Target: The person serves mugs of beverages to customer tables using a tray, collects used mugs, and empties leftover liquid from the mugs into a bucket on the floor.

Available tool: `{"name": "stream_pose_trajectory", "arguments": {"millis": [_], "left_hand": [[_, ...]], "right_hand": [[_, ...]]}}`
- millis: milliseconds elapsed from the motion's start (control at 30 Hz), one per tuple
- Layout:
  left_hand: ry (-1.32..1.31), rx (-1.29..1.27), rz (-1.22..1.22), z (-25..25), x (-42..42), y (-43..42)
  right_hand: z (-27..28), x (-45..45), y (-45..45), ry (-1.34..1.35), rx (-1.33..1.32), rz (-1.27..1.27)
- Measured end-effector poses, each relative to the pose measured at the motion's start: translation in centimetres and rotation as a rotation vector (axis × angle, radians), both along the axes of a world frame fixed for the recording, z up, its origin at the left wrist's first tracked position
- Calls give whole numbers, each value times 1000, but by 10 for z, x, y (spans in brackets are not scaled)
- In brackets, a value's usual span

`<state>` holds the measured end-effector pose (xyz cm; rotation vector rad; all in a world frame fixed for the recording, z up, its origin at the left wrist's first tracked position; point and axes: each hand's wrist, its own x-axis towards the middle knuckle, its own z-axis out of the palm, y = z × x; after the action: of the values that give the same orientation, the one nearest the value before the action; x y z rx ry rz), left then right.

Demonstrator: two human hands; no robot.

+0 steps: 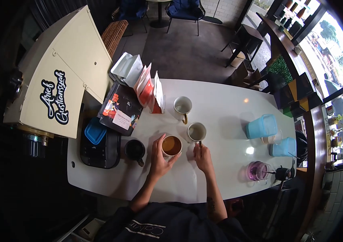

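My left hand is wrapped round a cup of brown coffee on the white table. Close to its right, my right hand grips the handle of a pale mug, whose inside looks light with little or nothing in it. Behind these two stands another pale mug with a gold-brown handle, touched by neither hand. A black cup sits to the left of my left hand, its handle toward me.
A cream machine rises at the left. Near it are a black box, paper pouches and a blue-topped black device. Blue containers and a glass jug with purple liquid stand on the table's right side.
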<state>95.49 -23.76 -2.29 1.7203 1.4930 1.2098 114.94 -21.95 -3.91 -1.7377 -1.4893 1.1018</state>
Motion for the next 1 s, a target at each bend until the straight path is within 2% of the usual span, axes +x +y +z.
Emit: {"name": "stream_pose_trajectory", "arguments": {"millis": [400,667,1000], "left_hand": [[-8,-1,-1,1,1,-2],[34,-7,19,5,1,-4],[58,-13,-11,5,-4,-22]], "right_hand": [[-10,1,4,-37,51,43],[8,5,6,-17,-64,236],[1,-10,14,-7,2,313]]}}
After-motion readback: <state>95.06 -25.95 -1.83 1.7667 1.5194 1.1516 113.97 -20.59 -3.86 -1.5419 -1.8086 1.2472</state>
